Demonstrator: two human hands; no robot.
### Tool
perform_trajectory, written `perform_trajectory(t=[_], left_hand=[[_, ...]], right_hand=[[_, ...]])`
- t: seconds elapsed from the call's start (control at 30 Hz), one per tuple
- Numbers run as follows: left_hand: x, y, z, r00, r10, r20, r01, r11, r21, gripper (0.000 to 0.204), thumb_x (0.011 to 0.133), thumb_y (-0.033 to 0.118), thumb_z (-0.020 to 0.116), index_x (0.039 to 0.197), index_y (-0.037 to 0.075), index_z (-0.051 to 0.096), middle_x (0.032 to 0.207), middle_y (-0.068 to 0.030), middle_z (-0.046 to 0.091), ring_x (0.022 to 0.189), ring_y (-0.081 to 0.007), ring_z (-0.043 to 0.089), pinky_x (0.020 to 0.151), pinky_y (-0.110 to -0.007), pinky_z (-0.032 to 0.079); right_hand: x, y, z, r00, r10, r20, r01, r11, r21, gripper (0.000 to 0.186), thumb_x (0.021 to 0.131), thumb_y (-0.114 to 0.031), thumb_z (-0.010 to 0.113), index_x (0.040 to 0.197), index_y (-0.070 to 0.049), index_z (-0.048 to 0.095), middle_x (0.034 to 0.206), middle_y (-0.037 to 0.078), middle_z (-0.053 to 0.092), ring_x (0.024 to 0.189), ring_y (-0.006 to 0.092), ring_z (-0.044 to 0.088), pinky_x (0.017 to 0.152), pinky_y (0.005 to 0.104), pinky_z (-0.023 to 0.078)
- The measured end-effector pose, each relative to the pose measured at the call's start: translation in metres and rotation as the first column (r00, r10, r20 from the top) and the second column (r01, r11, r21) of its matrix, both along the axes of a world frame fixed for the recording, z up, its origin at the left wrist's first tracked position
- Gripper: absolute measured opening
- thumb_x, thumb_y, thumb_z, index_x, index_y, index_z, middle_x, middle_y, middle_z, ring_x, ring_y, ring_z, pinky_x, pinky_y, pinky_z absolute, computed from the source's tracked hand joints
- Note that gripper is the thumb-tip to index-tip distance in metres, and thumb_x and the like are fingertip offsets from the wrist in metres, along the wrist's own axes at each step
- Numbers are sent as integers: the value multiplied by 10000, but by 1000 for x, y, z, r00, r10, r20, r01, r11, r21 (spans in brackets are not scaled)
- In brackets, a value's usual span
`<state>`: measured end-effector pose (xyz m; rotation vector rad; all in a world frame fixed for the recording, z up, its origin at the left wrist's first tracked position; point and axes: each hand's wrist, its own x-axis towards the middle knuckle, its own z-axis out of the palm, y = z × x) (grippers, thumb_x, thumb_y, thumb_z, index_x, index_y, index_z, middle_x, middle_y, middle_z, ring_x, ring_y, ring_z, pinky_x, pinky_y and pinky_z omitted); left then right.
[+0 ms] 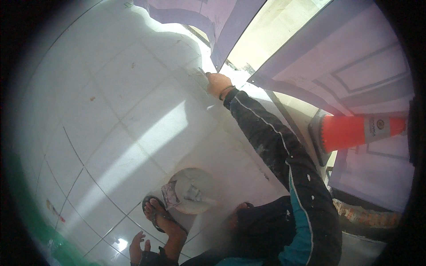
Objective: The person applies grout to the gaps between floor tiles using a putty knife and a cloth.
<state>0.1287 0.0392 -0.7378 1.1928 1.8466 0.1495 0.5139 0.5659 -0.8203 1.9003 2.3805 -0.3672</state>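
My right hand (219, 84) reaches far ahead to the floor by the hanging sheets, fingers closed round a thin, flat tool (202, 73); its exact kind is too blurred to make out. Beneath it the white tiles (146, 102) carry a pale, dusty film. My left hand (136, 247) is low at the lower left near my sandalled foot, fingers apart and holding nothing. Between my feet stands a round, whitish tub (199, 207) with pale material in it. A dirty squarish flat piece (171, 195) leans at its left rim.
An orange traffic cone (344, 133) with a dark base lies sideways in view at the right. Purple-grey sheets (346, 53) hang along the floor's far and right edge. Green material (26, 221) borders the lower left. A rough, brownish edge (364, 215) shows at the lower right.
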Motion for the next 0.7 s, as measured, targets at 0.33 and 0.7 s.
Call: perform_trajectory(t=[0.33,0.7], left_hand=[[-3,1,-4,998,46,42,-46,999,-20,501,852,235,615,1292,42,476,1058,-160,647,898,-241,642,805,-370,497],[5,0,-14,994,97,58,-96,995,-34,476,854,195,610,1286,40,485,1065,-152,640,909,-229,632,808,-359,496]], right_hand=[[-44,-27,-44,978,130,160,-155,976,154,280,819,-127,579,1074,-27,635,980,147,672,971,309,618,775,406,526],[-47,-63,-3,973,226,46,-229,969,90,399,789,-100,547,1186,-63,548,1015,157,610,972,308,587,774,423,520]])
